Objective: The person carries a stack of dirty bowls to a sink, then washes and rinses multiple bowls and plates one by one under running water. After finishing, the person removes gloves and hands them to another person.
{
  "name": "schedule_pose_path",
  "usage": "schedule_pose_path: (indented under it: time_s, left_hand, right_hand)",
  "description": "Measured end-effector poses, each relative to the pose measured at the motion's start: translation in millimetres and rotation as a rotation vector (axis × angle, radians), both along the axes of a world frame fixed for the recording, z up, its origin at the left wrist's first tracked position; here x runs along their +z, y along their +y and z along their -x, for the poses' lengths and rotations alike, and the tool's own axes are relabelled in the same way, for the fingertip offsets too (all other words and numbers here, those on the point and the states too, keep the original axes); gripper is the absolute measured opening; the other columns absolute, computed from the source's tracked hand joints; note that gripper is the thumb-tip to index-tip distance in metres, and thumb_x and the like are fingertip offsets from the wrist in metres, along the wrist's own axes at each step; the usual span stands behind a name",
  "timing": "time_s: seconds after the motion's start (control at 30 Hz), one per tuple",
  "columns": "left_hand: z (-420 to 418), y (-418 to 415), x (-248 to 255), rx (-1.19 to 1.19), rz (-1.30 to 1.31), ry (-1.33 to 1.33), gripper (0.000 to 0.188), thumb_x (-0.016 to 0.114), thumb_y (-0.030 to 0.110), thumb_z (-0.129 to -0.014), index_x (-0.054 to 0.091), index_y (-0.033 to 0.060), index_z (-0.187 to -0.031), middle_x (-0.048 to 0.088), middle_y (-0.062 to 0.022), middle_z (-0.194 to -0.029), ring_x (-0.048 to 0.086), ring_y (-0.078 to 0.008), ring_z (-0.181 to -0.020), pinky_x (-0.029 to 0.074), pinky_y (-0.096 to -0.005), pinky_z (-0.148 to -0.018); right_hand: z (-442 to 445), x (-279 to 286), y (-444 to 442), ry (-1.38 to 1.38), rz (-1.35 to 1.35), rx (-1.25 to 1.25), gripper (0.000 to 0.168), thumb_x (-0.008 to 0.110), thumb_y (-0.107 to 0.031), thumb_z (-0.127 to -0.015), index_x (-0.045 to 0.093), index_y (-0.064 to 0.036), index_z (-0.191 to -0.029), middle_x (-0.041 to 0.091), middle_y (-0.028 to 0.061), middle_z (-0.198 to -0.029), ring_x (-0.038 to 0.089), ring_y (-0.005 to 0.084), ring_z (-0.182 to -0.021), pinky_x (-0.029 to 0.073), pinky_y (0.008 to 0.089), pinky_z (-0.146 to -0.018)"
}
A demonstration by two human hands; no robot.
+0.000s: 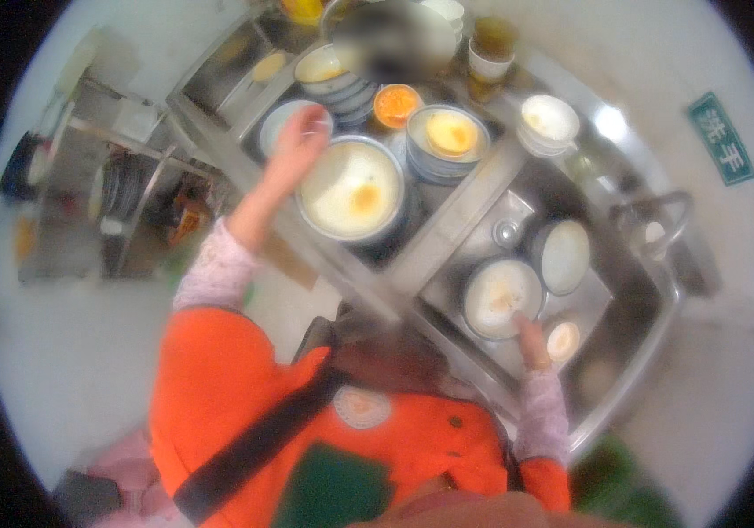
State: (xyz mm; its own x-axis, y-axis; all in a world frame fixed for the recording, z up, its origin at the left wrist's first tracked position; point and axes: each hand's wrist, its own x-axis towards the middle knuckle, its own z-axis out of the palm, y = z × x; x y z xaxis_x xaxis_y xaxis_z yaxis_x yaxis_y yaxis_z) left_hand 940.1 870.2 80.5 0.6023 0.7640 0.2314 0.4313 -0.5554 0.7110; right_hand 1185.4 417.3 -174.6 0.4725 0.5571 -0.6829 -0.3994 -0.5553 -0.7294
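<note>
My left hand (301, 135) is over a pale round bowl (275, 129) in the middle basin; blur hides whether it grips the rim. Just beside that hand stands a large round metal-rimmed pot (350, 188) with whitish liquid and a yellowish patch in it. In the right basin, my right hand (533, 343) has its fingers over the near rim of a round bowl (502, 297) holding cloudy whitish liquid. A second bowl (565, 257) leans tilted behind it. To the right of my right hand lies a small pale dish (563, 341).
A metal divider (456, 214) separates the basins. Stacked bowls (334, 89), an orange-filled bowl (397, 105) and another stack (448, 142) crowd the middle basin. White bowls (548, 125) sit on the back ledge, near a faucet (670, 218). Shelving (113, 178) stands at left.
</note>
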Motion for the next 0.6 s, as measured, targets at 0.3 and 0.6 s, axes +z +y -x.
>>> schedule_pose_path:
  time_s: [0.3,0.6]
  left_hand:
    - [7.5,6.7,-8.7,-0.546,-0.142,0.008,0.035,0.05,-0.002,-0.074,0.05,0.003,-0.108,0.055,-0.0092,-0.092,0.057,-0.02,-0.085,0.044,-0.0304,-0.08]
    - [86.6,192.0,-139.3,-0.442,-0.043,1.049,0.027,0.048,0.006,-0.07,0.057,0.0005,-0.095,0.058,-0.0222,-0.095,0.056,-0.0355,-0.092,0.044,-0.0423,-0.078]
  right_hand:
    - [34.2,36.4,36.1,0.063,-0.039,-0.29,0.043,0.061,-0.02,-0.075,0.05,0.003,-0.109,0.056,0.01,-0.099,0.052,0.0196,-0.093,0.043,0.034,-0.078]
    - [63.5,41.8,59.6,-0.219,0.257,-0.372,0.036,0.065,-0.028,-0.069,0.062,0.001,-0.091,0.06,0.007,-0.078,0.055,0.0154,-0.069,0.044,0.0313,-0.059]
